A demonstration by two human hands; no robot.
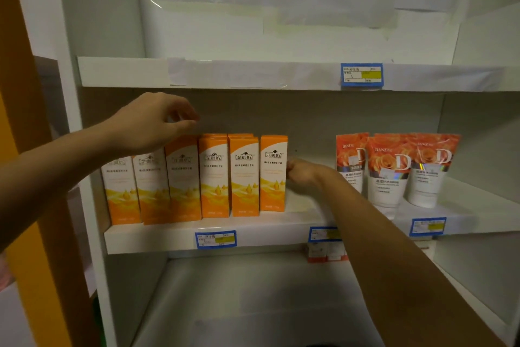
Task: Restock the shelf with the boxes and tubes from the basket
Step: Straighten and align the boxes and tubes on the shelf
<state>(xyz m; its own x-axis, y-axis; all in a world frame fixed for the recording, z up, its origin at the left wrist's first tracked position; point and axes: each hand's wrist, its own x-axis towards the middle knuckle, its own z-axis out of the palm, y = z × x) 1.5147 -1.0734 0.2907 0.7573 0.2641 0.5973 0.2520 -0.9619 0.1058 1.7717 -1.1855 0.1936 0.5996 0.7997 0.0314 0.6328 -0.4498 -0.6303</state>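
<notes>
Between the two hands stands a row of orange boxes (213,177), upright and packed side to side on the middle shelf (267,234), with more box tops showing behind the ones nearer the right hand. The last box (273,172) at that end has a bare stretch of shelf beside it, and past that gap, beyond the right forearm, three rose-printed tubes (394,169) stand cap-down, overlapping one another. Free height shows above the box tops up to the underside of the upper shelf (126,72). The boxes nearest the left forearm sit close to the front lip and near the white side wall (92,149).

Above the tops of those boxes hovers the left hand (149,124), its fingers loosely curled and the thumb reaching toward the fingertips with a small gap between; nothing is held in it. Just beside the last box's outer face is the right hand (302,175), blurred, its fingers curled toward the box; whether it grips or merely touches the box I cannot tell.

Blue-edged price labels (215,239) sit on the shelf fronts. Below the right forearm, small red-and-white packs (326,252) stand at the back of the lower compartment. An orange panel (17,149) lies outside the left arm.
</notes>
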